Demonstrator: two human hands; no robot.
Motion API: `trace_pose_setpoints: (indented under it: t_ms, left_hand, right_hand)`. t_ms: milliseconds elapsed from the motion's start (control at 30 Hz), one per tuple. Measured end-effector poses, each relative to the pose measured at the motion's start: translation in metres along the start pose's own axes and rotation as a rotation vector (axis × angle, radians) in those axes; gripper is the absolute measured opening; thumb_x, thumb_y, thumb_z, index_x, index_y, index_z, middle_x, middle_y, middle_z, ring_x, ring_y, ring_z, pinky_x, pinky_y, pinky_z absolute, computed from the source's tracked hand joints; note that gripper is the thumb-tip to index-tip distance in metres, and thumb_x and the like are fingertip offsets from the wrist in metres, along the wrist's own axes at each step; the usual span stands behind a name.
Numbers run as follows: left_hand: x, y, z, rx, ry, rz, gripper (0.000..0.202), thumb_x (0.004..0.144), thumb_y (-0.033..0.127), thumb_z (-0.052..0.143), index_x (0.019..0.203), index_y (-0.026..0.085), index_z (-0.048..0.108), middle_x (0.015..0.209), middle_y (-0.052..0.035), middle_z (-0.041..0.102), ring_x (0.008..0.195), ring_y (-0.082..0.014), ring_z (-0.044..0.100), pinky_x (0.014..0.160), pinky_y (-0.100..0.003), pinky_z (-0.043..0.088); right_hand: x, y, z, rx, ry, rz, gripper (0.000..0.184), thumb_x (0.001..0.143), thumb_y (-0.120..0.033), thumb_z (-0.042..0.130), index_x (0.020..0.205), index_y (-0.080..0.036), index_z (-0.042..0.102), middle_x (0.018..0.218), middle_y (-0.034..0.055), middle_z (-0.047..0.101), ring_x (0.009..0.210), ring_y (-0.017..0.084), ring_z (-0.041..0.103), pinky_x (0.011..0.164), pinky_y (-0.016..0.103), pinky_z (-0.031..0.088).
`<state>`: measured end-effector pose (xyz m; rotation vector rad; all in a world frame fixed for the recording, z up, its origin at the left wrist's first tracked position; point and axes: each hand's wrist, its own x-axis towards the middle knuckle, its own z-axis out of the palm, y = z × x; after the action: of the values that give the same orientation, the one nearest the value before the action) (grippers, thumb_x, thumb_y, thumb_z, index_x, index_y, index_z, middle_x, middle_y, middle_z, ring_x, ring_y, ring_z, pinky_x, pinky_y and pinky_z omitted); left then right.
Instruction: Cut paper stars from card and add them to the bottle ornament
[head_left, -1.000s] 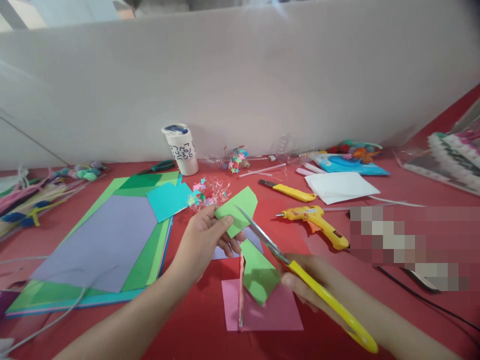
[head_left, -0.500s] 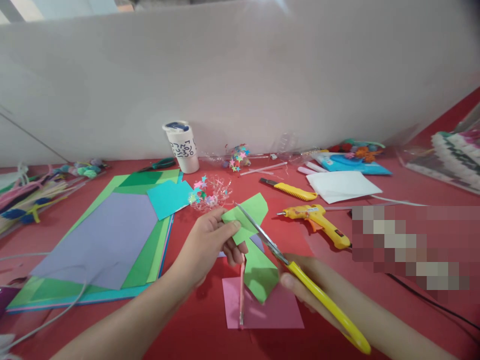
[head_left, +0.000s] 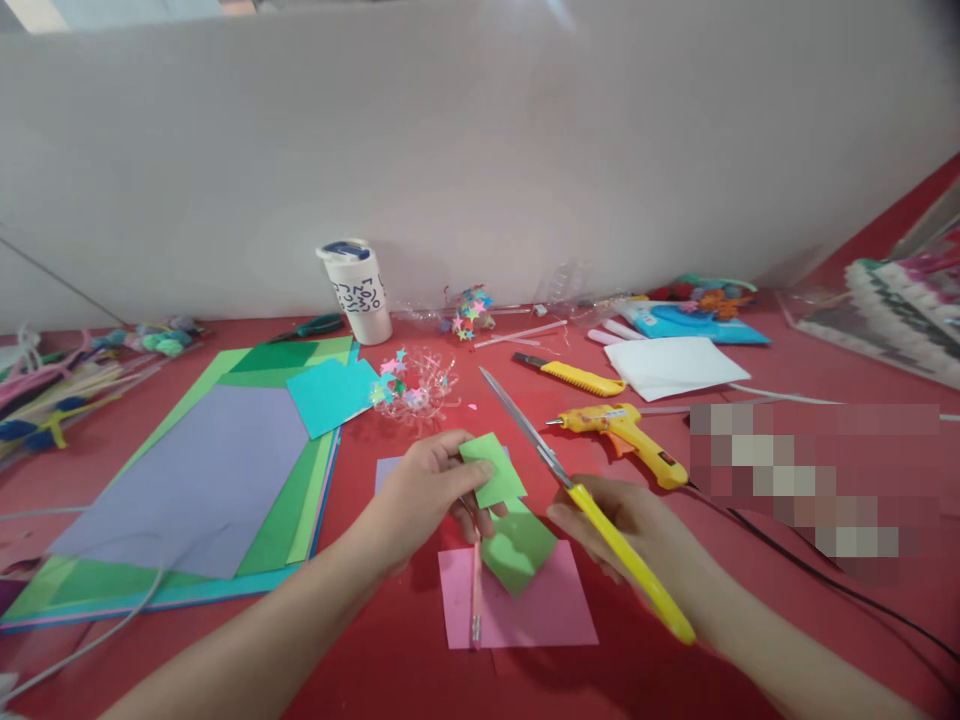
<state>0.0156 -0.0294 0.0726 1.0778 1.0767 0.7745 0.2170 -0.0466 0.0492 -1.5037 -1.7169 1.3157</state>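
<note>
My left hand (head_left: 420,495) pinches a light green paper piece (head_left: 504,505) between thumb and fingers, just above the red table (head_left: 660,660). The paper folds or bends, with its lower part over a pink paper sheet (head_left: 547,610). My right hand (head_left: 637,530) grips yellow-handled scissors (head_left: 577,495), whose blades point up and left, away from the paper and closed together. A thin pink pencil-like stick (head_left: 475,590) lies on the pink sheet's left edge.
A stack of coloured paper sheets (head_left: 195,480) lies at left. A yellow glue gun (head_left: 622,440), yellow utility knife (head_left: 570,375), white paper (head_left: 671,365), white cup (head_left: 356,292) and star confetti (head_left: 412,385) sit behind. A black cable (head_left: 847,590) runs at right.
The scissors have come off the green paper and swung up to the right, blades closed. The green piece in my left hand looks smaller and has dropped lower, nearer the pink sheet.
</note>
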Motion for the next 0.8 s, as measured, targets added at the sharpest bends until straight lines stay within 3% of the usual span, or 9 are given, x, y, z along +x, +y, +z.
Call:
trace_pose_setpoints:
  t_ms: [133, 267, 367, 433, 500, 600, 700, 800]
  left_hand:
    - [0.002, -0.004, 0.001, -0.08, -0.062, 0.002, 0.013, 0.076, 0.027, 0.066, 0.08, 0.015, 0.064, 0.068, -0.0025, 0.068, 0.053, -0.0118, 0.063, 0.054, -0.022, 0.05]
    - [-0.002, -0.01, 0.008, -0.122, -0.156, -0.02, 0.014, 0.073, 0.024, 0.07, 0.085, 0.016, 0.07, 0.084, -0.0034, 0.07, 0.077, -0.0139, 0.064, 0.078, -0.026, 0.049]
    - [-0.006, -0.017, 0.018, -0.146, -0.203, -0.043, 0.017, 0.073, 0.028, 0.072, 0.086, 0.017, 0.069, 0.082, -0.0022, 0.068, 0.075, -0.0137, 0.062, 0.072, -0.025, 0.049]
    - [-0.009, -0.022, 0.025, -0.146, -0.217, -0.062, 0.018, 0.072, 0.03, 0.071, 0.084, 0.017, 0.068, 0.077, -0.0014, 0.065, 0.068, -0.0129, 0.06, 0.065, -0.025, 0.049]
    - [-0.008, -0.026, 0.029, -0.101, -0.168, -0.039, 0.016, 0.073, 0.03, 0.07, 0.08, 0.016, 0.066, 0.073, -0.0005, 0.062, 0.063, -0.0123, 0.058, 0.059, -0.025, 0.049]
    - [-0.003, -0.028, 0.031, -0.03, -0.002, 0.058, 0.011, 0.072, 0.025, 0.069, 0.076, 0.016, 0.067, 0.069, -0.0002, 0.061, 0.061, -0.0123, 0.058, 0.056, -0.023, 0.047]
    - [0.002, -0.024, 0.027, -0.075, 0.073, 0.087, 0.011, 0.071, 0.024, 0.069, 0.078, 0.015, 0.067, 0.069, -0.0002, 0.064, 0.065, -0.0131, 0.061, 0.063, -0.025, 0.051]
    - [0.0, -0.017, 0.018, -0.125, 0.12, 0.106, 0.021, 0.067, 0.03, 0.073, 0.08, 0.015, 0.068, 0.072, -0.0009, 0.067, 0.065, -0.0132, 0.061, 0.064, -0.026, 0.052]
  right_hand:
    - [0.004, 0.0, -0.002, -0.111, 0.065, -0.064, 0.011, 0.076, -0.029, 0.055, 0.081, -0.02, 0.055, 0.074, 0.0017, 0.062, 0.07, 0.022, 0.057, 0.061, 0.03, 0.043]
    - [0.006, 0.002, 0.002, -0.116, 0.051, -0.087, 0.007, 0.077, -0.026, 0.055, 0.08, -0.02, 0.053, 0.069, -0.0011, 0.057, 0.066, 0.019, 0.055, 0.057, 0.028, 0.041]
    - [0.003, 0.0, 0.005, -0.068, 0.004, -0.115, 0.011, 0.079, -0.027, 0.056, 0.076, -0.021, 0.047, 0.065, -0.005, 0.047, 0.058, 0.015, 0.047, 0.052, 0.025, 0.038]
    - [0.002, -0.004, 0.006, -0.104, -0.032, -0.147, 0.011, 0.079, -0.026, 0.058, 0.078, -0.021, 0.048, 0.065, -0.005, 0.048, 0.058, 0.014, 0.049, 0.05, 0.024, 0.039]
    - [0.001, -0.007, 0.006, -0.254, -0.023, -0.211, 0.011, 0.079, -0.025, 0.06, 0.085, -0.019, 0.053, 0.073, -0.0009, 0.059, 0.064, 0.017, 0.057, 0.054, 0.025, 0.044]
    - [0.004, -0.012, 0.006, -0.49, 0.02, -0.284, 0.02, 0.076, -0.015, 0.062, 0.096, -0.015, 0.058, 0.09, 0.0094, 0.068, 0.077, 0.024, 0.064, 0.063, 0.031, 0.048]
    - [0.004, -0.02, 0.005, -0.612, 0.102, -0.291, 0.016, 0.08, -0.01, 0.056, 0.096, -0.009, 0.06, 0.092, 0.018, 0.066, 0.084, 0.032, 0.063, 0.071, 0.041, 0.046]
    - [-0.014, -0.03, 0.001, -0.671, 0.193, -0.406, 0.014, 0.091, -0.022, 0.051, 0.098, -0.013, 0.059, 0.11, 0.0181, 0.059, 0.108, 0.033, 0.052, 0.089, 0.042, 0.038]
